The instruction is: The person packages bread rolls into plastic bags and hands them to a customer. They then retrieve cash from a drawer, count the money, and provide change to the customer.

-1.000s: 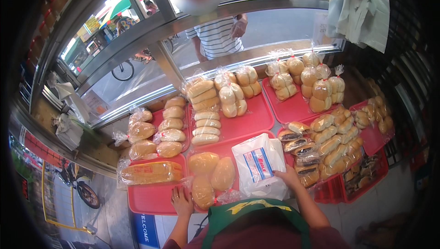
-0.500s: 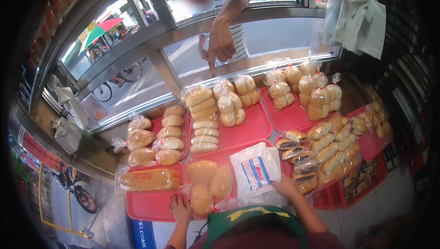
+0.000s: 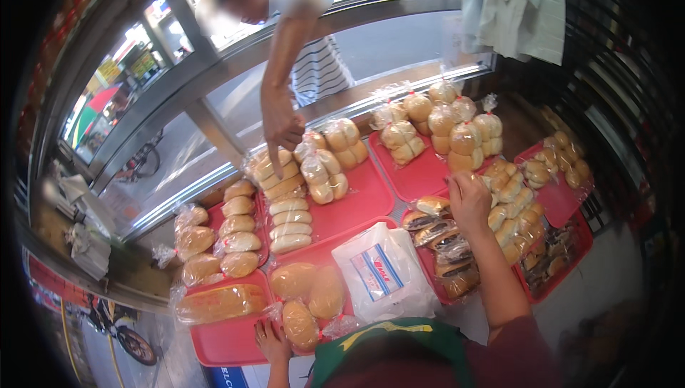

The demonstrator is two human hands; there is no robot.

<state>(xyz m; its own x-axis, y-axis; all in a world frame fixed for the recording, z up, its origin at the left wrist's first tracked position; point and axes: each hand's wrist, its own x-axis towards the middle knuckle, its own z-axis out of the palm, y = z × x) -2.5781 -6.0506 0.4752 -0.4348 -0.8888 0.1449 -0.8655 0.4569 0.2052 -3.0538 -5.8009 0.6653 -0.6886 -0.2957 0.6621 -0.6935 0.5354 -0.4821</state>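
Observation:
My left hand (image 3: 273, 343) lies with its fingers spread on the front left red tray (image 3: 221, 341), beside a bagged long loaf (image 3: 221, 304) and bagged round breads (image 3: 300, 322). My right hand (image 3: 471, 206) is raised above bagged long rolls (image 3: 510, 209), its fingers curled in and nothing visible in them. Just beyond it are clear bags of round buns (image 3: 465, 144) with red ties. A white plastic bag with a blue and red print (image 3: 382, 274) rests in front of me, apart from both hands. Across the counter another person's hand (image 3: 283, 131) points down at bagged rolls (image 3: 275, 177).
A metal-framed window (image 3: 235, 67) separates the counter from the street. White plastic bags (image 3: 517, 9) hang at the upper right. Dark-filled breads (image 3: 446, 245) sit on a right-hand tray, and more bagged breads (image 3: 235, 231) stand at the left.
My right hand has left the white bag and moved up over the rolls. The other person's pointing hand has shifted left and lower, over the long rolls. My left hand stays on the tray.

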